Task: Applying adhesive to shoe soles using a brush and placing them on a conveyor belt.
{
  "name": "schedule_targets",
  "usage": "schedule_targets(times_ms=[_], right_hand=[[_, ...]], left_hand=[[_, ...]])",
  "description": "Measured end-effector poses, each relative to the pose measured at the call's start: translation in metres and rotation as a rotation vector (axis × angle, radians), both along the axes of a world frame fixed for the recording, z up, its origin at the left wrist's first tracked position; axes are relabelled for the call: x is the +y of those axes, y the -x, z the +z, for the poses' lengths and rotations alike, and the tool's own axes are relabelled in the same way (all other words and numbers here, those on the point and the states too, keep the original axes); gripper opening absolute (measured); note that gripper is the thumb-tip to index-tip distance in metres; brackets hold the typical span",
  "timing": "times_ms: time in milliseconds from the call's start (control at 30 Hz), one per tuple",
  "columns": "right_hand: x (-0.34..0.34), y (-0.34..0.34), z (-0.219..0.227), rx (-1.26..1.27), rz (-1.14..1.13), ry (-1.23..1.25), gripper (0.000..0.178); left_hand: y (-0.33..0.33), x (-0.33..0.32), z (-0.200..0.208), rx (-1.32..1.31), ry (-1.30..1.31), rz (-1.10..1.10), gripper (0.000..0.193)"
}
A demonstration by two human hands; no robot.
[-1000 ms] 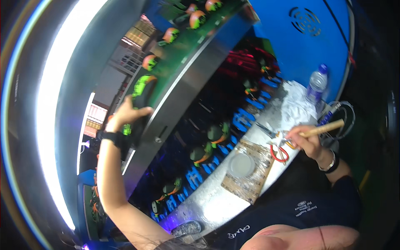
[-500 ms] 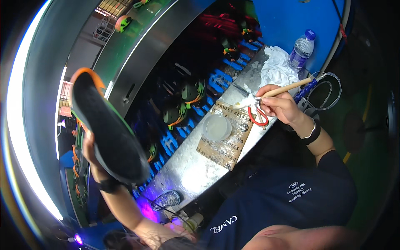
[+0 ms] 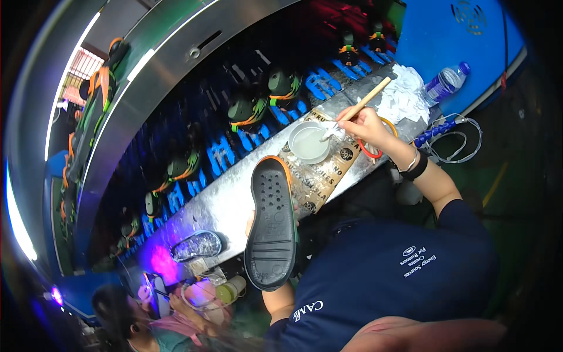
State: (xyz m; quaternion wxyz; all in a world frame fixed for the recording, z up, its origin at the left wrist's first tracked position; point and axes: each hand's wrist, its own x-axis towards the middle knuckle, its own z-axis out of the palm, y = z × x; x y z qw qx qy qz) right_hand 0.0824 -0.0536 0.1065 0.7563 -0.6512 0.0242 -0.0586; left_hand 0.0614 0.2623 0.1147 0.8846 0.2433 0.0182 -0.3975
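Note:
My left hand (image 3: 250,224) grips a dark shoe sole (image 3: 271,234) from behind, so most of its fingers are hidden. The sole stands roughly upright, its face with small holes at the top and ridges below turned to me, an orange rim around its top. In my right hand (image 3: 368,127) is a brush (image 3: 369,97) with a pale wooden handle. Its whitish tip is at the right side of a round clear cup (image 3: 309,146) of cloudy liquid. Under the cup lies a printed brown cardboard sheet (image 3: 328,176). Beside my right hand shows a red loop handle (image 3: 369,151).
Crumpled white paper or cloth (image 3: 404,97), a clear bottle (image 3: 447,83) and a blue segmented hose (image 3: 433,134) are at the right. Shoes (image 3: 246,108) sit on blue supports along the machine. A shoe-shaped piece (image 3: 197,245) lies at the bench's left. Another person (image 3: 126,314) is at lower left.
My left hand has brought the sole down and to the right, turning its holed face to me. My right hand has shifted the brush left and down to the cup. The view has turned somewhat.

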Motion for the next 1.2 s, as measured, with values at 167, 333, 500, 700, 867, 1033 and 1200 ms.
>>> schedule_targets(times_ms=[167,333,500,700,867,1033,1200], right_hand=[[0.016,-0.019,-0.016,-0.022,-0.051,0.291,0.016],[0.023,-0.025,-0.024,0.027,-0.052,0.440,0.018],[0.025,-0.024,-0.012,0.022,-0.066,0.460,0.017],[0.035,-0.006,0.036,-0.012,0.063,0.160,0.013],[0.060,0.012,0.061,-0.197,0.146,0.392,0.012],[0.069,0.014,0.068,-0.119,0.205,0.455,0.012],[0.077,0.008,0.066,-0.336,0.213,0.499,0.013]], left_hand=[[0.005,0.027,-0.012,0.068,0.002,0.007,0.056],[0.000,0.031,-0.005,0.084,0.037,-0.052,0.056],[-0.007,0.027,0.001,0.067,0.014,-0.066,0.055],[-0.006,0.016,0.012,0.010,-0.057,-0.092,0.054],[-0.003,0.007,0.023,-0.039,-0.118,-0.111,0.053],[-0.002,0.003,0.032,-0.079,-0.162,-0.121,0.052],[-0.001,0.001,0.038,-0.106,-0.193,-0.134,0.052]])
